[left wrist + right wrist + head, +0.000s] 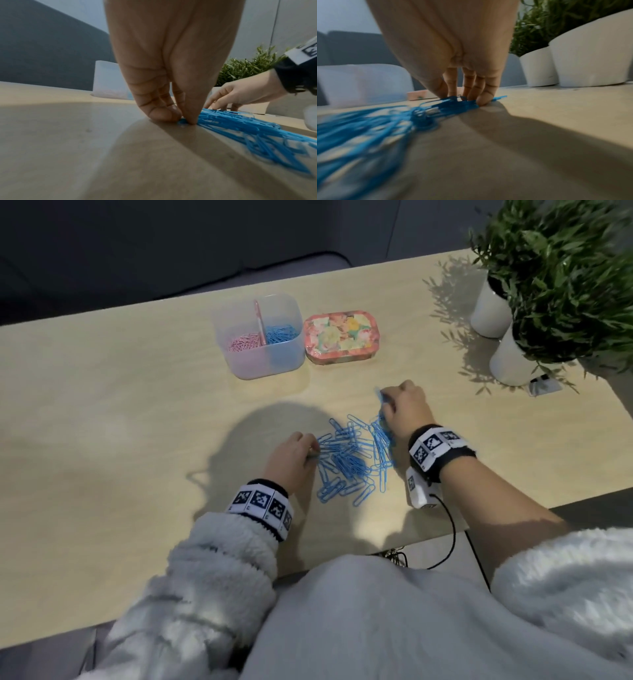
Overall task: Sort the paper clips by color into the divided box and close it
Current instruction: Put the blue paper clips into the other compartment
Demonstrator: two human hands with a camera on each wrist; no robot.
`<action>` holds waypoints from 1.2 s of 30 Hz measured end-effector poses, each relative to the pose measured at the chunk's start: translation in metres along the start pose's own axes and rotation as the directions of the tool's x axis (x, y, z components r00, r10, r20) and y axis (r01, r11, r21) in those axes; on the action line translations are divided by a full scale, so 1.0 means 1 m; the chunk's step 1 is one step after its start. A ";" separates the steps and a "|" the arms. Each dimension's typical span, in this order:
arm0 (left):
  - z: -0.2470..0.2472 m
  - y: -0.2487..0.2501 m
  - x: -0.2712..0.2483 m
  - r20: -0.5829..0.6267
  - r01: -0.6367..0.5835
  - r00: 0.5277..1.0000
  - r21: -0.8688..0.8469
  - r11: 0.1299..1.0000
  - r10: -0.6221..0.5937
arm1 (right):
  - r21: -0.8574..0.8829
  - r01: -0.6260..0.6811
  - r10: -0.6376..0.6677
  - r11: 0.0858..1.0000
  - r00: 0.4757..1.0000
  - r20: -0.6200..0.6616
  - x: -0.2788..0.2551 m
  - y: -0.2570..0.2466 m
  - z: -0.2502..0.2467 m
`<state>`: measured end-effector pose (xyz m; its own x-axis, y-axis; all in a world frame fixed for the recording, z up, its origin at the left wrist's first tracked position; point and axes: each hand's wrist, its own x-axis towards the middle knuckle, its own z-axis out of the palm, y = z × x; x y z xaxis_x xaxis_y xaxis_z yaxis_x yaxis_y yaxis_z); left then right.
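Note:
A loose pile of blue paper clips lies on the wooden table. My left hand sits at the pile's left edge, its thumb and curled fingers pinching clips against the table. At the pile's far right edge, my right hand has its fingertips down on a bunch of clips, and one clip sticks up from its grip. Behind the pile stands the translucent divided box, uncovered, with pink clips in its left half and blue clips in its right half.
A flat floral-patterned tin or lid lies just right of the box. Two white pots with green plants stand at the table's far right. A black cable hangs from my right wrist over the near edge.

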<state>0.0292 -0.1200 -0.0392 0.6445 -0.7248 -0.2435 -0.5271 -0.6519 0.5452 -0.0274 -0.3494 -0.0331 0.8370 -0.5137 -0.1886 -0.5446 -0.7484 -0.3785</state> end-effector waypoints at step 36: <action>-0.009 -0.012 0.034 -0.075 -0.065 0.993 0.318 0.946 0.094 | 0.055 0.297 -0.302 0.953 0.932 0.203 -0.021 -0.047 -0.009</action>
<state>0.0626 -0.1342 -0.0468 0.6320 -0.7639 -0.1303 -0.7167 -0.6402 0.2767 -0.0195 -0.3070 -0.0034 0.9548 -0.1679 -0.2454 -0.2681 -0.8426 -0.4670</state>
